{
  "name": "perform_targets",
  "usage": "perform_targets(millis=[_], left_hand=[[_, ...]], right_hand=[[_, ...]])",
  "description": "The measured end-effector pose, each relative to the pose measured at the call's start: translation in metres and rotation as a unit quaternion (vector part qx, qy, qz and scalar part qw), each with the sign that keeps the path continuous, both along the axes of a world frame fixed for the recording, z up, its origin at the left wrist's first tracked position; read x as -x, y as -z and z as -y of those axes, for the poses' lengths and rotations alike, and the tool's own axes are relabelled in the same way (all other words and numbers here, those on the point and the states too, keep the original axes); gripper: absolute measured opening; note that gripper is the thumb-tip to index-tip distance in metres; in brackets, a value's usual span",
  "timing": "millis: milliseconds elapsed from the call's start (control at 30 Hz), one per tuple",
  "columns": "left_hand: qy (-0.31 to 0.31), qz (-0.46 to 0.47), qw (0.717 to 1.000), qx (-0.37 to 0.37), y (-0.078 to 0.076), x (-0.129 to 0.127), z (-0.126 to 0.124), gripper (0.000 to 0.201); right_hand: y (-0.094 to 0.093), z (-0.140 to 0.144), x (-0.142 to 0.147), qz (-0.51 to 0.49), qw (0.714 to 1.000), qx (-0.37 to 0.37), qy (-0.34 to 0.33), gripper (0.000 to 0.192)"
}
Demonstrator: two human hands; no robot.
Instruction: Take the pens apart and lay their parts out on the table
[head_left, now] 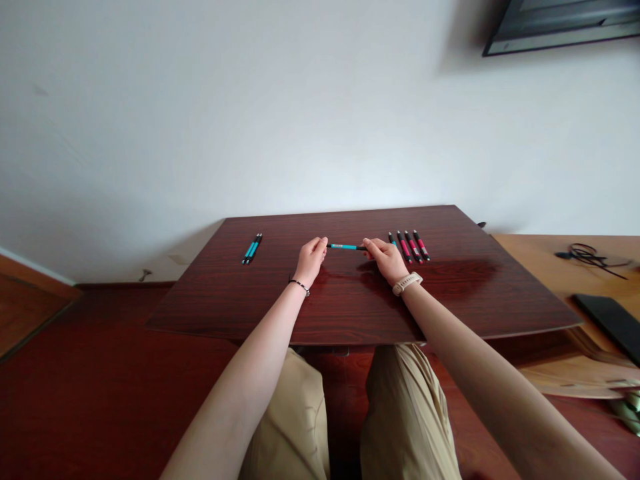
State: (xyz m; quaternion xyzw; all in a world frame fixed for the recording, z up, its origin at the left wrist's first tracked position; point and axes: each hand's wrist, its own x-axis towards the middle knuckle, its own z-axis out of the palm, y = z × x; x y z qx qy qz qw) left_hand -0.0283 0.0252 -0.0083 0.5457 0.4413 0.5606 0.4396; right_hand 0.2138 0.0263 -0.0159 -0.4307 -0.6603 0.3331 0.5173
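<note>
A light blue and black pen (345, 247) is held level above the middle of the dark wooden table (345, 300). My left hand (312, 259) pinches one end, and my right hand (384, 257) pinches the other. On the left side of the table, blue pens (252, 249) lie side by side. Just past my right hand, a row holds several red pens (413, 245) with black ends. At the near end of that row is a blue pen (392, 238), partly hidden by my right hand.
A wooden cabinet (540, 267) stands to the right, with a coiled black cable (587, 255) and a flat black object (610, 323) on it. The white wall (300, 120) rises behind the table. A dark screen (565, 30) hangs at upper right.
</note>
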Motion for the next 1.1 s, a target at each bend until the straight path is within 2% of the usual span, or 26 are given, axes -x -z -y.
perform_targets(millis=[233, 500, 667, 833, 1100], left_hand=[[-0.022, 0.039, 0.999, 0.010, -0.0018, -0.0023, 0.0016, 0.053], [-0.021, 0.059, 0.998, 0.001, -0.0001, -0.0003, 0.0009, 0.040], [-0.013, 0.083, 0.996, 0.023, -0.0045, 0.0025, 0.0028, 0.040], [0.010, 0.158, 0.984, 0.076, -0.0083, 0.0047, 0.0037, 0.036], [-0.010, 0.216, 0.972, 0.091, -0.0044, 0.0074, -0.0020, 0.031]], right_hand=[[0.0024, -0.0012, 0.0015, -0.044, 0.998, 0.043, 0.003, 0.053], [0.0063, -0.0050, 0.0010, -0.105, 0.994, 0.037, -0.016, 0.043], [0.0045, -0.0043, 0.0013, -0.106, 0.994, 0.038, -0.012, 0.044], [0.0043, -0.0039, 0.0019, -0.113, 0.993, 0.040, -0.017, 0.044], [0.0046, -0.0042, 0.0011, -0.118, 0.992, 0.046, -0.018, 0.047]])
